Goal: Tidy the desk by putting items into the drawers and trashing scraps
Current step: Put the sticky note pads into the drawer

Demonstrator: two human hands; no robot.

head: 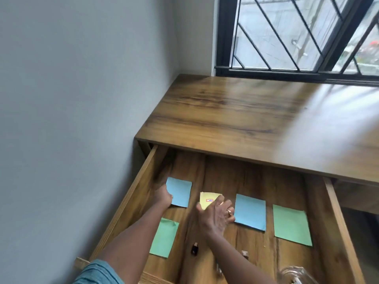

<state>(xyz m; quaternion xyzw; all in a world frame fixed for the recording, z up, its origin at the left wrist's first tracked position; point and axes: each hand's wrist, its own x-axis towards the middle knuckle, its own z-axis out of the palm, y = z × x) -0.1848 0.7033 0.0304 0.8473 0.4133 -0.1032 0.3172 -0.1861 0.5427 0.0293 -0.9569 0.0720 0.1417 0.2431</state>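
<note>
Sleeve [98,271] nearest; paper squares [249,211] flank both hands.

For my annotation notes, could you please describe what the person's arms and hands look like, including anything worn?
Both forearms are bare. The left arm shows a short teal sleeve at the upper arm, near the frame's bottom edge. The right hand wears a gold-coloured ring on one finger. The left hand shows no ring or watch in view. No gloves or wristbands are visible on either arm.
</note>
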